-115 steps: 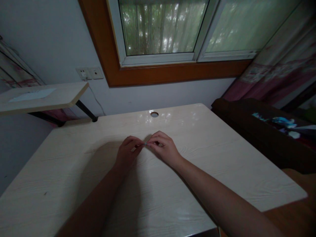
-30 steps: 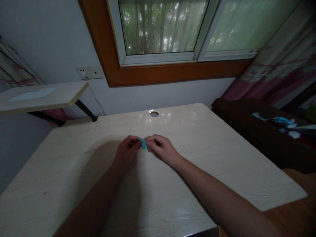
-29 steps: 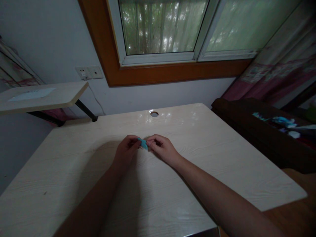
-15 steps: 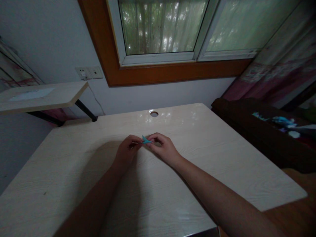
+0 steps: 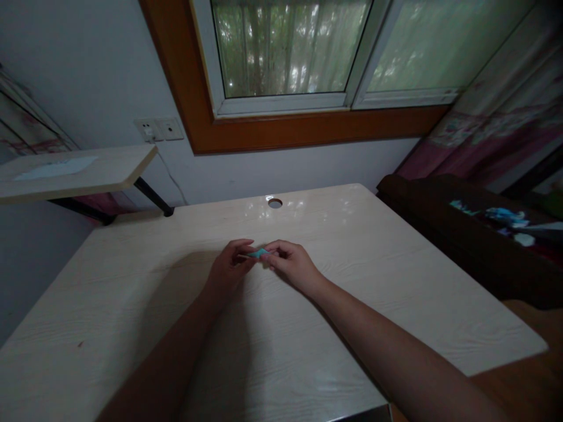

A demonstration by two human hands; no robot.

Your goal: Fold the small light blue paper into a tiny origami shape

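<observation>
A small piece of turquoise folded paper (image 5: 258, 253) is held between my two hands, over the middle of the pale wood-grain desk (image 5: 352, 258). My left hand (image 5: 229, 264) is closed around its left end, with the thumb below and the index finger lifted a little above. On the other side, my right hand (image 5: 290, 261) pinches the paper's right end between thumb and fingers. Fingertips cover both ends, so the full folded shape is hidden.
A raised shelf (image 5: 88, 173) on black legs stands at the desk's back left, with a sheet lying on it. Near the back edge is a round cable hole (image 5: 275, 203). Dark furniture (image 5: 444, 234) stands beyond the right edge, below a curtain.
The upright turquoise point has gone down, and the paper now looks flatter between the fingers. My left index finger has lifted slightly. Both arms stay nearly where they were.
</observation>
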